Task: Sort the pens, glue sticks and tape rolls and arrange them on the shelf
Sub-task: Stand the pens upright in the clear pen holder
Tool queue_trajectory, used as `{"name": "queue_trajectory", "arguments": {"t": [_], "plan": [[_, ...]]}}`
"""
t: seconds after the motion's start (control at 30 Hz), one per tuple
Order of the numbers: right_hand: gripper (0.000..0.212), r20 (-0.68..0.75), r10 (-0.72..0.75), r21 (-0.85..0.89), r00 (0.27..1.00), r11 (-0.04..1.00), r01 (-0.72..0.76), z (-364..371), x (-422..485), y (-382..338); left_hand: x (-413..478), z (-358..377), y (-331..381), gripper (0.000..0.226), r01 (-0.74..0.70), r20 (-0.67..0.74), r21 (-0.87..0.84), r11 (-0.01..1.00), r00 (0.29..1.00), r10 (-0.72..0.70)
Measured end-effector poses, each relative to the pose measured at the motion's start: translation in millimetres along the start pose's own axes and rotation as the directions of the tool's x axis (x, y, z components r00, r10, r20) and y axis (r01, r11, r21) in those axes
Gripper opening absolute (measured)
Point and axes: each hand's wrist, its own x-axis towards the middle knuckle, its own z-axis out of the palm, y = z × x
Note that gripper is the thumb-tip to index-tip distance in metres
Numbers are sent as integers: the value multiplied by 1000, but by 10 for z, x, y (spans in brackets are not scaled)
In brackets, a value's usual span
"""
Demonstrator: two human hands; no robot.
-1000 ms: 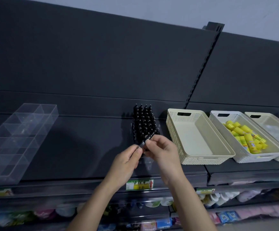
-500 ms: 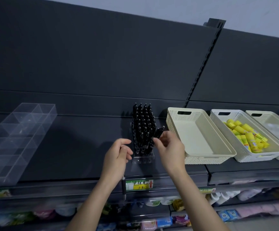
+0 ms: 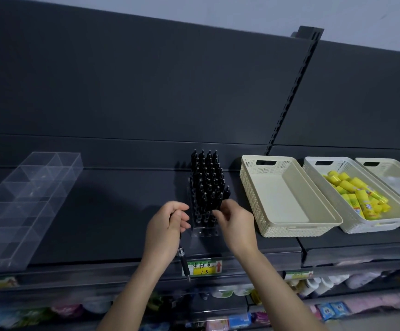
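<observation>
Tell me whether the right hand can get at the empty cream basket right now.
Probably yes: the cream basket sits just right of the right hand with only bare shelf between, though it seems to pinch a pen.

Bare shelf lies open left of the pen rack as far as the clear box; right of it a cream basket stands near.
</observation>
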Motion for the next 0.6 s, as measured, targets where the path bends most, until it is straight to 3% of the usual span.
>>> {"name": "queue_trajectory", "arguments": {"t": [0.2,0.3,0.4,0.6], "plan": [[13,10,82,79,997,993,-82,-69,-142,19,-6,-16,96,31,-44,26,-4,999,999,44],[8,221,116,168,968,974,-155,-41,-321,-68,-8,11,160,30,-78,29,-25,997,996,79],[4,402,50,298,915,937,-182,45,-471,-171,-28,78,223,29,-118,48,-52,992,992,120],[7,379,-3,421,925,891,-170,5,-523,-203,-35,164,227,32,-142,68,-104,984,987,149]]}}
